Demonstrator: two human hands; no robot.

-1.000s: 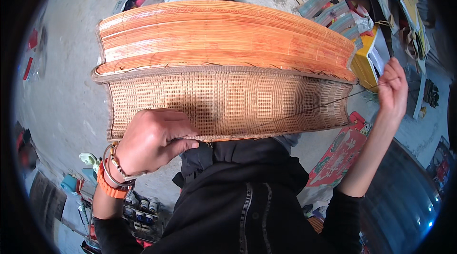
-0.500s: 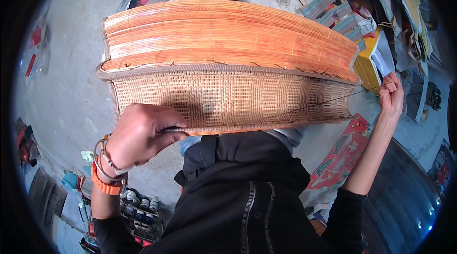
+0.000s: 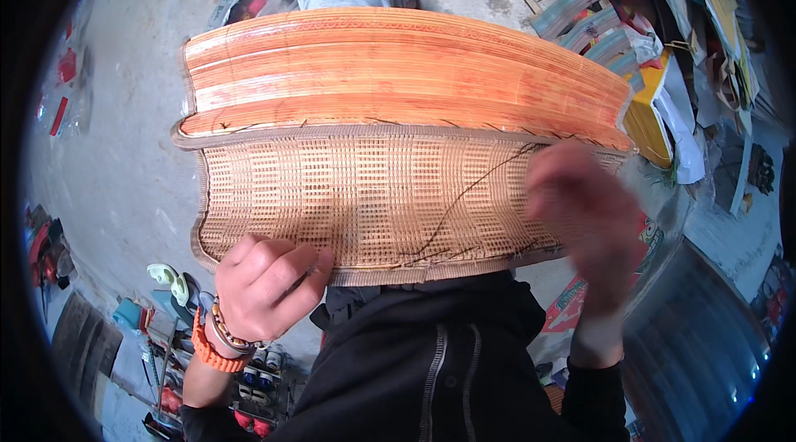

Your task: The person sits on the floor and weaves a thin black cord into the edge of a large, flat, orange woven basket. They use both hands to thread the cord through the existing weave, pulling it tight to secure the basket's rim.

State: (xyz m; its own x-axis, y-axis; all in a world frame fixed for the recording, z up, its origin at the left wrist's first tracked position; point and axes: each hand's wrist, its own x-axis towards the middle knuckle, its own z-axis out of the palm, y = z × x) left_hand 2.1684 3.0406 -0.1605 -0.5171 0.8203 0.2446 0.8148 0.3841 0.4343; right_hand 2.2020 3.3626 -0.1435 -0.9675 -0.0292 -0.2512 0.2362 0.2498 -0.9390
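On lap: woven mat point(image 3: 365, 193), left hand point(image 3: 265, 289) pinching its near edge to steady it; right hand point(image 3: 580, 218) blurred beside thread point(image 3: 473, 189), grip unclear.

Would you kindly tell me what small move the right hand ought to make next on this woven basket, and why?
Probably draw the dark thread taut. It lies slack in a curve across the woven panel towards the lower rim, and the blurred right hand is at its upper end beside the orange bamboo stack, while the left hand grips the rim, steadying it.
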